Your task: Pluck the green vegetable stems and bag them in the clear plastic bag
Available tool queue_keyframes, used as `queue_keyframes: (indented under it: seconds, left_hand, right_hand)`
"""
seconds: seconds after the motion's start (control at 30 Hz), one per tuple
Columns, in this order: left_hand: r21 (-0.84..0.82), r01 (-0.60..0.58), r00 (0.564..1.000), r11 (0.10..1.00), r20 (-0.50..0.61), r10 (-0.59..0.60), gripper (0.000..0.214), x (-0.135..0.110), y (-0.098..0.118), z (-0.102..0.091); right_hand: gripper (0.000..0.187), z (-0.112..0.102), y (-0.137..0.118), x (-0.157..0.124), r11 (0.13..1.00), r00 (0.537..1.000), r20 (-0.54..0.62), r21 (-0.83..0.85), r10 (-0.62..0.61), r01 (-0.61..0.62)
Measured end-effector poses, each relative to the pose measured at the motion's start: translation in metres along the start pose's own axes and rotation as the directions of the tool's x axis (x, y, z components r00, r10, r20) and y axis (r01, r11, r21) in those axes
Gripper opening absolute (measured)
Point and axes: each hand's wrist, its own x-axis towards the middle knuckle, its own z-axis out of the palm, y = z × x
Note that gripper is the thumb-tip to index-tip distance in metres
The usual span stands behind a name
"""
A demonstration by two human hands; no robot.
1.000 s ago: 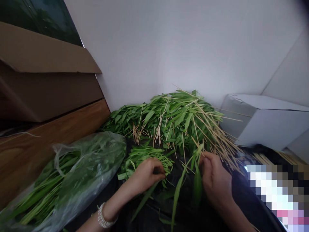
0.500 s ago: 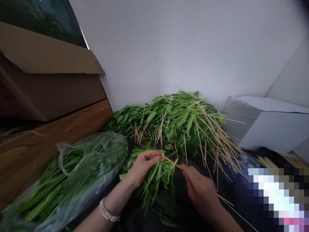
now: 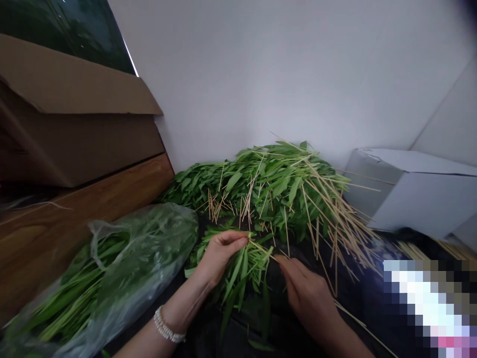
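My left hand [image 3: 218, 257], with a beaded bracelet at the wrist, pinches the end of a green leafy stem [image 3: 241, 272] between thumb and fingers. A thin wooden skewer [image 3: 261, 247] runs from that stem end to my right hand [image 3: 303, 286]. My right fingers are closed on the skewer's other end. Whether the tip passes through the stem is too small to tell. More loose leafy greens [image 3: 257, 268] lie under and between both hands on dark cloth.
Behind my hands is a large heap of leafy greens [image 3: 231, 181] with many skewers [image 3: 331, 204] sticking out. A clear plastic bag of greens [image 3: 160, 253] lies at left. A cardboard box [image 3: 85, 144] stands on a wooden surface [image 3: 122, 189]; a white box [image 3: 421, 194] stands right.
My left hand has shifted slightly left with the stem. My right hand, still on the skewer, has moved a little left too. The leaves below hang slightly differently.
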Motion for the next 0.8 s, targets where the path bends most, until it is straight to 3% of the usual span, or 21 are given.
queue_keyframes:
  seconds: [0.43,0.8]
  left_hand:
    - [0.165,-0.097,0.992,0.982,-0.060,0.108,0.021,0.0012,-0.0061,0.0014]
    - [0.139,-0.087,0.992,0.986,-0.081,0.099,0.022,0.0016,-0.0075,0.0018]
  right_hand:
    - [0.036,0.0022,-0.0062,-0.0005,0.999,0.999,-0.003,-0.011,0.041,-0.041]
    - [0.035,0.0049,-0.0049,-0.0027,0.998,0.998,0.021,0.012,0.056,-0.056]
